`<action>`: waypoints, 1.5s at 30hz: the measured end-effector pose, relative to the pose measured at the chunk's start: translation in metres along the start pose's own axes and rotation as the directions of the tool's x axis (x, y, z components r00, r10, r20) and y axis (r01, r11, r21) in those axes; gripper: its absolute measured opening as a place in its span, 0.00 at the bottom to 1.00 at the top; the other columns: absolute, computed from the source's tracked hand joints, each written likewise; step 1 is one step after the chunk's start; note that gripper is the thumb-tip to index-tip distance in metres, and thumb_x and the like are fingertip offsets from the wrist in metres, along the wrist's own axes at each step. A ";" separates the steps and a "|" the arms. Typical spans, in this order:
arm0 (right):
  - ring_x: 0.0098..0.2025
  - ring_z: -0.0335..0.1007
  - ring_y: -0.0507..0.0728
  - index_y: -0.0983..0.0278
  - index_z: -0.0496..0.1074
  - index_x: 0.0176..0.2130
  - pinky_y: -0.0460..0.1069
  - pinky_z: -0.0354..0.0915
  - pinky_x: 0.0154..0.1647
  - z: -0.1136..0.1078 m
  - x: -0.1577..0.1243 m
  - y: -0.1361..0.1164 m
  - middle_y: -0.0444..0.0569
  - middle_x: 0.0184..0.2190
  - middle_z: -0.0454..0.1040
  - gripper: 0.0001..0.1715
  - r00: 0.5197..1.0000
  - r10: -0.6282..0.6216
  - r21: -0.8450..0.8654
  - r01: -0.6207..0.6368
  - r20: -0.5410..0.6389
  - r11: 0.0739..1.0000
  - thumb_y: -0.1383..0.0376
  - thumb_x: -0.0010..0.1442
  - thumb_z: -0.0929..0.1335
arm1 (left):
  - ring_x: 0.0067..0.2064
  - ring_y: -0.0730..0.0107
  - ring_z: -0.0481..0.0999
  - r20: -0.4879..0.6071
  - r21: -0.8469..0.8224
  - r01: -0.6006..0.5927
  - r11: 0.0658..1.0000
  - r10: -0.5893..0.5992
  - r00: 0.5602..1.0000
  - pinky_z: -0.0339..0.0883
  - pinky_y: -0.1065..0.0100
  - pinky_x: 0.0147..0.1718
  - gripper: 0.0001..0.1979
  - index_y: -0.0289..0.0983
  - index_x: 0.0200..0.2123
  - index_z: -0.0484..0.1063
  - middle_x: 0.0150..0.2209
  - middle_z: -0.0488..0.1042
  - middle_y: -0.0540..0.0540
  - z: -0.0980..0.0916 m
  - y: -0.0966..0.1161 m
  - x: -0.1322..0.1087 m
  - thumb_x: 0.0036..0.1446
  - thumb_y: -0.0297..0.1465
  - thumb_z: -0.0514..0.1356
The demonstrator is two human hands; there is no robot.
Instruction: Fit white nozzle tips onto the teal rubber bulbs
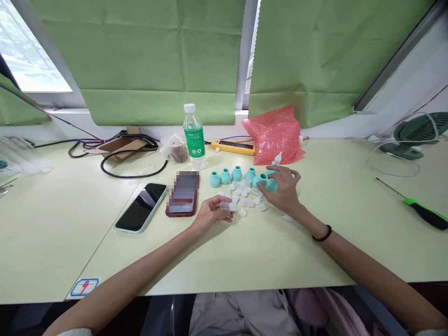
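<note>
My left hand point(213, 210) rests low over the table, its fingers closed on a small translucent plastic nozzle point(226, 206). My right hand point(284, 189) reaches among turquoise rubber bulbs, thumb and fingers curled around a turquoise bulb point(271, 185) that they partly hide. Several more bulbs stand upright in a loose row to its left, including a turquoise bulb point(214, 179) at the end. Between my hands lies a scattered pile of translucent plastic nozzles point(248, 203). A white pointed tip point(277, 158) shows just behind my right fingers.
Left of my hands lie a red-cased phone point(182, 196) and a light-cased phone point(142, 207). A water bottle point(194, 140), a yellow device point(234, 147) and a pink bubble-wrap bag point(276, 135) are behind. A screwdriver point(416, 205) and a green fan point(416, 133) are at right.
</note>
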State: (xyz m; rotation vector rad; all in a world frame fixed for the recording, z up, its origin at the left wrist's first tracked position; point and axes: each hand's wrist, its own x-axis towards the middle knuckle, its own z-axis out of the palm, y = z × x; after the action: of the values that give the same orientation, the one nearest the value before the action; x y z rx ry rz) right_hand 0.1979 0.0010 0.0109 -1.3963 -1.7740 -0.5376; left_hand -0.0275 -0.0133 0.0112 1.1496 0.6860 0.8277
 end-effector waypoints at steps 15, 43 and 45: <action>0.29 0.63 0.54 0.64 0.57 0.36 0.48 0.61 0.26 -0.018 -0.019 -0.047 0.48 0.27 0.64 0.16 0.919 -0.327 0.416 0.215 0.220 0.884 0.66 0.44 0.63 | 0.26 0.71 0.70 0.150 -0.082 0.051 0.995 -0.038 0.988 0.66 0.67 0.27 0.11 0.31 0.33 0.66 0.25 0.70 0.46 0.000 0.003 -0.002 0.42 0.26 0.60; 0.25 0.62 0.49 0.65 0.64 0.29 0.43 0.58 0.25 -0.016 -0.026 -0.062 0.43 0.23 0.67 0.09 0.797 -0.139 0.630 -0.343 0.587 0.697 0.71 0.42 0.64 | 0.31 0.70 0.72 0.141 0.614 -0.430 0.662 0.444 0.885 0.67 0.73 0.27 0.06 0.32 0.28 0.69 0.29 0.73 0.44 0.010 -0.010 -0.015 0.44 0.28 0.58; 0.26 0.61 0.49 0.65 0.64 0.28 0.43 0.58 0.25 -0.017 -0.024 -0.062 0.43 0.24 0.66 0.09 0.751 -0.138 0.623 -0.414 0.646 0.663 0.71 0.41 0.65 | 0.31 0.71 0.72 0.187 0.635 -0.500 0.589 0.511 0.839 0.67 0.73 0.27 0.05 0.32 0.29 0.68 0.29 0.73 0.44 0.010 -0.011 -0.016 0.44 0.27 0.57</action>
State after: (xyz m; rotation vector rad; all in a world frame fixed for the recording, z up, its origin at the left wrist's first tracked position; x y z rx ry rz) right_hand 0.1468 -0.0448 0.0103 -1.1371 -2.0074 0.8467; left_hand -0.0256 -0.0340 0.0043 2.0725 0.6922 1.1117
